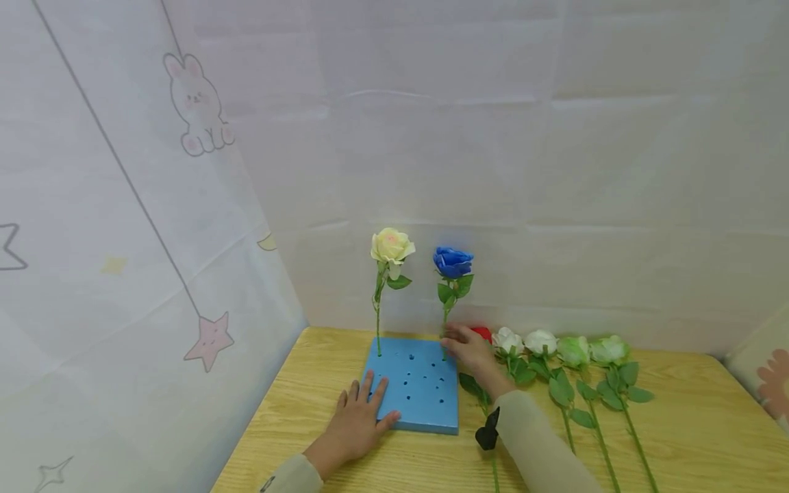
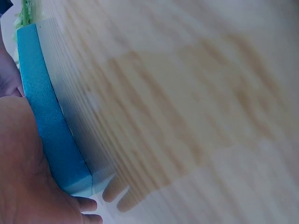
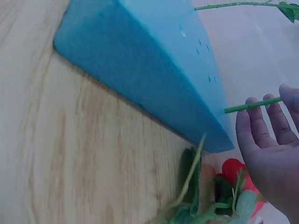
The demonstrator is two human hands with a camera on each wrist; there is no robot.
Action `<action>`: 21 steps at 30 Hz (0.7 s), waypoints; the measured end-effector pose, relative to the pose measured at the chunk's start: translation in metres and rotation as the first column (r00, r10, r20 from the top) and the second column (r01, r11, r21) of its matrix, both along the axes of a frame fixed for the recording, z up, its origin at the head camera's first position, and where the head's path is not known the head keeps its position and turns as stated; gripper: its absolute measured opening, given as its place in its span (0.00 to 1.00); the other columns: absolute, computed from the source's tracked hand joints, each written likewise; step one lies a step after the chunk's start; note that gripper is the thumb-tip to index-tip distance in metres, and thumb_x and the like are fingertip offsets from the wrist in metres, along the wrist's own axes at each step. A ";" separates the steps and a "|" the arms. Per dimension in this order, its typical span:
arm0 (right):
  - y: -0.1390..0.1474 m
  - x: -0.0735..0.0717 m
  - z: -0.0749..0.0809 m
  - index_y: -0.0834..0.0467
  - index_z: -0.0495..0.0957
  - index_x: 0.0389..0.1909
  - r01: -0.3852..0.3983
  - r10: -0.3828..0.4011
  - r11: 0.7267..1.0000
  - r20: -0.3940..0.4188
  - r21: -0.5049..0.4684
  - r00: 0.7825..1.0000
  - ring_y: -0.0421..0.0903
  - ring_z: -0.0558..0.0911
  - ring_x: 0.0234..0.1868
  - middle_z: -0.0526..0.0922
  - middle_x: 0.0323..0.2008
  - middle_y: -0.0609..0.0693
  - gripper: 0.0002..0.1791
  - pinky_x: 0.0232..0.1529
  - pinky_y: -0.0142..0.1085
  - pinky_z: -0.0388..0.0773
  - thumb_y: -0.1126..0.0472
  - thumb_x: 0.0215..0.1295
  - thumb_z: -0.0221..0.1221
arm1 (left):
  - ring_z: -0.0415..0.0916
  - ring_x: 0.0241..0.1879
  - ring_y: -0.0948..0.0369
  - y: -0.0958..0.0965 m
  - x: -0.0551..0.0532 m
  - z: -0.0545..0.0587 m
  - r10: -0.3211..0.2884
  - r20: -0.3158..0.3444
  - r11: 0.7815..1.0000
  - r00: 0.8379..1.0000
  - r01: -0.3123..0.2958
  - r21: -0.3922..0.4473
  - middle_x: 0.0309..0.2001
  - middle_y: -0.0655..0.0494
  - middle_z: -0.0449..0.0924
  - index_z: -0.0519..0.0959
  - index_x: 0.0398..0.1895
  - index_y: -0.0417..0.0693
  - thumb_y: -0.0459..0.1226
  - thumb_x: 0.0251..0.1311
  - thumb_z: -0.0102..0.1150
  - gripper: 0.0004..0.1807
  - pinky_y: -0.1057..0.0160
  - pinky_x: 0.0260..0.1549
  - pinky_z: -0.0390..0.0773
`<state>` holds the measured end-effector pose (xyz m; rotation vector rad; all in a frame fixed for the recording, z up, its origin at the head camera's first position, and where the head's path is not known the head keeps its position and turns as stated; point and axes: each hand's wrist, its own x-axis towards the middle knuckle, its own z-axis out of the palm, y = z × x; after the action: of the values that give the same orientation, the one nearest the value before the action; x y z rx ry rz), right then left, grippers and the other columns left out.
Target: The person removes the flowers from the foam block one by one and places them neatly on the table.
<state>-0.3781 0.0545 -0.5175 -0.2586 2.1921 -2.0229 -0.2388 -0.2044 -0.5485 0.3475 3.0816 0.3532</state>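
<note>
A blue foam block [image 1: 422,411] with several small holes lies on the table. Spread flat across its near left corner is my left hand [image 1: 357,421], fingers straight. My right hand [image 1: 471,349] holds the green stem [image 3: 237,108] of a blue artificial rose [image 1: 453,262] low down, just above the block. That stem stands upright in a hole near the far right corner. At the far left, a cream artificial rose [image 1: 392,246] also stands upright in the block. In the left wrist view, the left hand [image 2: 21,163] lies against the foam's edge.
Right of the block, a red rose [image 1: 482,334], two white roses [image 1: 508,341] and two pale green roses [image 1: 573,352] lie on the wooden table [image 1: 283,383]. A pale curtain [image 1: 524,171] hangs behind. The red rose is partly behind the right hand.
</note>
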 end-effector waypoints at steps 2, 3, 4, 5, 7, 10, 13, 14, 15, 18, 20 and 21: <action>-0.002 -0.002 -0.003 0.57 0.71 0.61 0.011 -0.011 1.000 -0.002 0.007 1.000 0.49 0.80 0.49 0.78 0.53 0.55 0.25 0.51 0.47 0.76 0.60 0.62 0.61 | 0.44 0.69 0.36 0.000 0.000 0.000 0.001 -0.001 1.000 1.000 -0.001 -0.005 0.74 0.46 0.37 0.44 0.75 0.60 0.68 0.62 0.28 0.42 0.32 0.59 0.48; -0.002 -0.002 -0.004 0.57 0.72 0.60 0.012 -0.011 1.000 -0.005 0.009 1.000 0.48 0.80 0.48 0.78 0.52 0.55 0.24 0.51 0.47 0.76 0.60 0.63 0.60 | 0.44 0.69 0.36 0.001 0.000 0.000 0.001 -0.003 1.000 1.000 -0.001 -0.001 0.74 0.46 0.37 0.44 0.75 0.60 0.68 0.62 0.28 0.42 0.31 0.59 0.49; -0.003 -0.003 -0.005 0.57 0.72 0.60 0.012 -0.012 1.000 -0.002 0.007 1.000 0.48 0.81 0.48 0.79 0.51 0.55 0.23 0.51 0.47 0.76 0.60 0.63 0.60 | 0.44 0.69 0.36 0.001 0.000 -0.001 0.000 -0.002 1.000 1.000 0.000 -0.003 0.74 0.46 0.37 0.44 0.75 0.60 0.68 0.62 0.28 0.42 0.31 0.59 0.49; -0.003 -0.003 -0.006 0.57 0.72 0.60 0.012 -0.012 1.000 -0.001 0.009 1.000 0.49 0.81 0.48 0.80 0.51 0.55 0.23 0.51 0.46 0.76 0.61 0.63 0.60 | 0.44 0.69 0.36 0.001 0.000 -0.001 -0.001 -0.005 1.000 1.000 0.001 0.000 0.74 0.46 0.37 0.44 0.75 0.60 0.68 0.62 0.28 0.42 0.31 0.59 0.49; -0.004 -0.004 -0.007 0.58 0.73 0.59 0.012 -0.012 1.000 0.000 0.012 1.000 0.49 0.81 0.47 0.81 0.50 0.55 0.22 0.50 0.46 0.76 0.61 0.64 0.59 | 0.44 0.69 0.36 0.001 0.000 -0.002 0.000 -0.006 1.000 1.000 0.000 -0.002 0.74 0.46 0.37 0.44 0.75 0.60 0.68 0.62 0.27 0.42 0.31 0.59 0.49; -0.005 -0.003 -0.007 0.58 0.74 0.58 0.025 -0.025 1.000 0.012 0.004 1.000 0.49 0.82 0.47 0.82 0.48 0.54 0.21 0.50 0.45 0.77 0.61 0.64 0.59 | 0.43 0.69 0.36 0.001 0.001 -0.002 0.002 -0.005 1.000 1.000 -0.002 -0.002 0.74 0.46 0.36 0.44 0.75 0.60 0.68 0.62 0.27 0.42 0.31 0.59 0.49; -0.006 -0.002 -0.006 0.58 0.75 0.56 0.032 -0.032 0.999 0.003 0.000 0.999 0.49 0.82 0.46 0.82 0.48 0.55 0.19 0.49 0.44 0.77 0.61 0.64 0.59 | 0.43 0.69 0.37 0.001 0.001 -0.001 0.006 -0.002 1.000 1.000 -0.006 -0.005 0.75 0.47 0.36 0.43 0.75 0.61 0.69 0.62 0.27 0.42 0.32 0.59 0.49; -0.006 -0.001 -0.006 0.58 0.76 0.56 0.033 -0.033 0.999 0.001 -0.001 0.999 0.49 0.82 0.46 0.82 0.48 0.56 0.19 0.49 0.44 0.77 0.61 0.64 0.59 | 0.43 0.69 0.37 0.001 0.001 -0.001 0.005 0.000 1.000 1.000 -0.005 -0.006 0.75 0.47 0.36 0.43 0.75 0.61 0.69 0.61 0.27 0.42 0.32 0.59 0.49; -0.006 -0.001 -0.005 0.57 0.77 0.55 0.035 -0.035 0.999 0.001 -0.002 0.999 0.49 0.82 0.46 0.81 0.48 0.56 0.18 0.49 0.44 0.77 0.61 0.64 0.59 | 0.43 0.69 0.37 0.001 0.001 -0.001 0.002 0.002 1.000 1.000 -0.002 -0.005 0.74 0.47 0.36 0.43 0.75 0.61 0.69 0.62 0.26 0.42 0.31 0.59 0.49; -0.006 0.001 -0.004 0.57 0.78 0.53 0.030 -0.030 1.000 -0.009 0.000 1.000 0.50 0.82 0.46 0.81 0.49 0.59 0.17 0.49 0.45 0.77 0.61 0.64 0.59 | 0.43 0.69 0.37 0.002 0.002 0.002 0.002 0.012 1.000 1.000 -0.002 -0.010 0.75 0.47 0.35 0.43 0.75 0.61 0.69 0.62 0.26 0.42 0.32 0.60 0.49; -0.006 0.001 -0.004 0.56 0.79 0.52 0.024 -0.024 1.000 -0.010 -0.007 1.000 0.51 0.82 0.47 0.81 0.49 0.59 0.16 0.49 0.45 0.77 0.61 0.64 0.59 | 0.43 0.69 0.37 0.002 0.002 0.004 -0.002 0.011 1.000 1.000 0.002 -0.010 0.74 0.47 0.36 0.43 0.75 0.60 0.68 0.62 0.26 0.42 0.32 0.60 0.49; -0.006 0.001 -0.004 0.57 0.79 0.52 0.020 -0.020 1.000 -0.015 -0.009 1.000 0.52 0.82 0.47 0.81 0.49 0.60 0.16 0.49 0.46 0.77 0.61 0.64 0.59 | 0.43 0.69 0.36 0.002 0.003 0.005 -0.004 0.010 1.000 1.000 0.004 -0.010 0.74 0.46 0.36 0.43 0.75 0.60 0.68 0.62 0.25 0.42 0.32 0.60 0.49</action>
<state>-0.3772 0.0484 -0.5213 -0.2546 2.2035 -2.0479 -0.2361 -0.2029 -0.5435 0.3509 3.0708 0.3387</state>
